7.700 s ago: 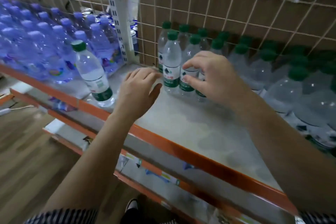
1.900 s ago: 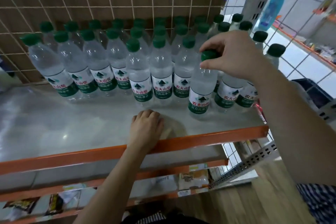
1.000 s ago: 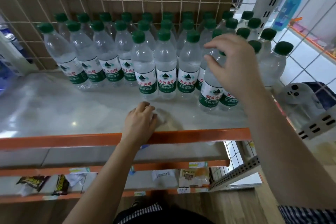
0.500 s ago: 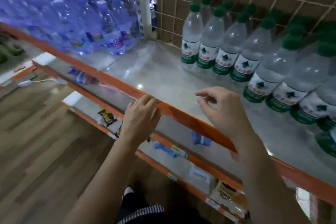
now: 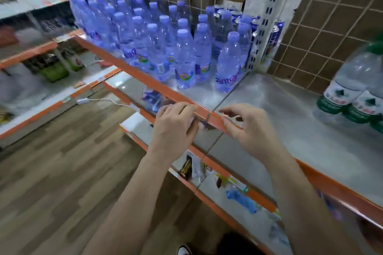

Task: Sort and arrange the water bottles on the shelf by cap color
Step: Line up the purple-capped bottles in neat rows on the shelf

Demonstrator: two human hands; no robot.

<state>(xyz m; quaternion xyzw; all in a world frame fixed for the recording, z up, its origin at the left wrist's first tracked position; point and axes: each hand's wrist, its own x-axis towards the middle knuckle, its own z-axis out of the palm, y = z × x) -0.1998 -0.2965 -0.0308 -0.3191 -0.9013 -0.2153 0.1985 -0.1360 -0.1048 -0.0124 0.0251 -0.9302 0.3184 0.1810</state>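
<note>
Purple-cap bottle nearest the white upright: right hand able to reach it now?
Probably yes. The right hand hovers at the front edge holding nothing, and only bare shelf lies between it and the bottle, which stands in the front row, unblocked.

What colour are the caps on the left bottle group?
Light purple caps, seen best in the head view.

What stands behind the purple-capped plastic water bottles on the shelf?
Blue metal drink cans stand behind the purple-capped plastic water bottles, beside the white perforated post. Bottles cover the cans' lower parts.
</note>
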